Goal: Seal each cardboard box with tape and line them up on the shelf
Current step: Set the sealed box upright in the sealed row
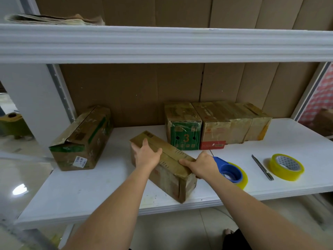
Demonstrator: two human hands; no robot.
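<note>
Right now I'm in the middle of sealing the long cardboard box that lies slantwise on the white shelf, its near end at the shelf's front edge. My left hand lies flat on the far part of its top, fingers spread and fairly straight, pressing the flaps down rather than gripping. My right hand is clenched around the blue tape dispenser with its yellowish roll, and its fingertips touch the box top near the close end. I judge the tape is being laid along the top seam; whether a strip is already stuck there I cannot tell, as the cardboard is glossy all over.

The next move, I think, calls for drawing the dispenser along the seam while my left hand holds the flaps shut, then tearing the tape off and sliding this box to join the others.

At 12 o'clock from my right hand, against the cardboard back wall, stands the row of boxes already in place: a green one marked 3 and, touching it at 3 o'clock, the brown boxes side by side. At 9 o'clock from my left hand, well apart, sits another green-printed box with a flap lifted at its near end; it looks unsealed. At 3 o'clock from the dispenser lie a utility knife and a spare roll of tape.
</note>
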